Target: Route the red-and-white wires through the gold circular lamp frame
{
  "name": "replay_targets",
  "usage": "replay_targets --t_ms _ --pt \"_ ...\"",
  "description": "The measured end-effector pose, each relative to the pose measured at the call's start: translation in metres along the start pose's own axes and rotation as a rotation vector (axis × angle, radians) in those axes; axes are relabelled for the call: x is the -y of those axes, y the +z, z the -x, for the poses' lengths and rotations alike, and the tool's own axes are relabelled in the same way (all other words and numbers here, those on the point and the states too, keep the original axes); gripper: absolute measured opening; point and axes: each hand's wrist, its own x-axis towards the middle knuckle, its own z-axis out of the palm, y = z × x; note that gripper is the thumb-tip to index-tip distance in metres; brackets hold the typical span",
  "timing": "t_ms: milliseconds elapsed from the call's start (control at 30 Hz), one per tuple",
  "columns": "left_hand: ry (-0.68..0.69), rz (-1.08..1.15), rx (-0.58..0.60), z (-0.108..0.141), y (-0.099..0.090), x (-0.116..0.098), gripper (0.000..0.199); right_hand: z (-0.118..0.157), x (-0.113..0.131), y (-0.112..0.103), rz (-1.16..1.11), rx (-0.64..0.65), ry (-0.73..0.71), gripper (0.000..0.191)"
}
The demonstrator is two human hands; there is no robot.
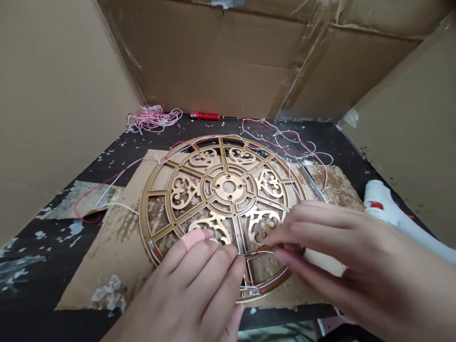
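A round gold openwork frame (228,190) with scroll ornaments lies on a cardboard sheet. My left hand (199,275) is closed over its near left edge, with the fingers on top and the thumb below the rim. A pink wrap covers one fingertip. At the near right part of the frame, my right hand (320,247) pinches a thin red and white wire (262,252); its fingertips are partly hidden and slightly blurred. The same kind of wire runs along the outer ring and loops out to the left and the far right.
A tangled bundle of red and white wire (153,118) and a red lighter (204,115) lie at the back. A white glue gun (392,209) is at right. Cardboard walls (249,61) enclose the dark table (117,152). Dried glue scraps dot the stained cardboard sheet (117,247).
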Motion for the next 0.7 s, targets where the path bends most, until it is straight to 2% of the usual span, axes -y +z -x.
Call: replay_targets --t_ms 100,367,433,567,700 --pt "0.015 0.004 -0.011 -0.002 0.000 -0.001 0.024 -0.006 -0.005 0.007 0.030 0.023 0.042 0.034" --pt "0.016 0.024 -0.005 0.008 -0.002 0.000 0.030 0.004 -0.016 0.023 0.088 0.017 -0.053 0.038" --pt "0.009 0.018 0.020 0.012 -0.002 0.000 0.034 0.002 -0.019 0.026 0.094 0.021 -0.085 0.038" --pt "0.016 -0.004 0.091 0.014 0.003 -0.002 0.026 0.001 -0.024 0.030 0.102 0.031 -0.143 0.037" --pt "0.016 0.005 0.123 0.017 0.009 -0.005 0.031 0.005 -0.026 0.032 0.110 0.046 -0.190 0.036"
